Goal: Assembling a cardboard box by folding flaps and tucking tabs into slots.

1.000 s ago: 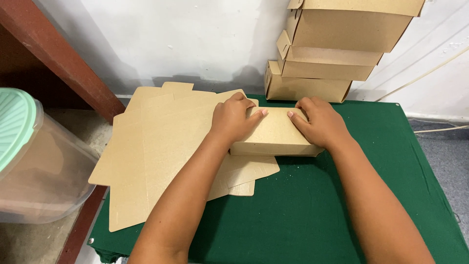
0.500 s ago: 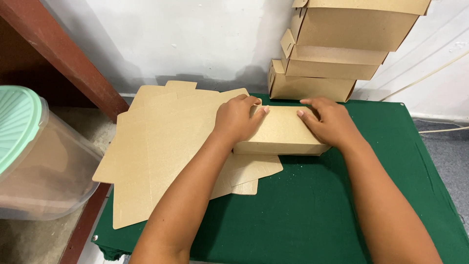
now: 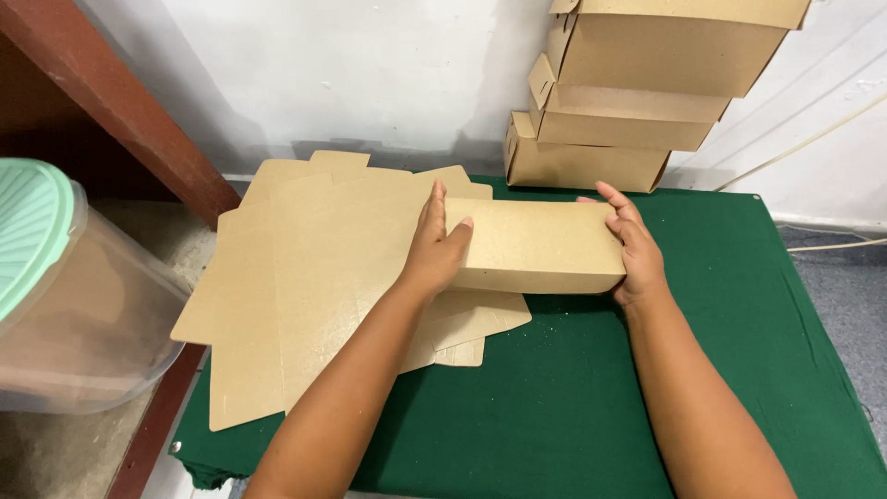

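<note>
Sitting at far left is a clear plastic tub (image 3: 74, 314) beside flat cardboard sheets (image 3: 305, 277) on the green tabletop (image 3: 573, 388). The left hand (image 3: 436, 249) and right hand (image 3: 633, 249) press open fingers against the folded box's (image 3: 540, 245) ends, near the stacked boxes (image 3: 628, 102).

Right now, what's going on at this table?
A person holds a folded cardboard box between both hands: the left hand on its left end, the right hand on its right end. It sits over a pile of flat cardboard blanks on a green cloth. Finished boxes are stacked against the wall behind.
</note>
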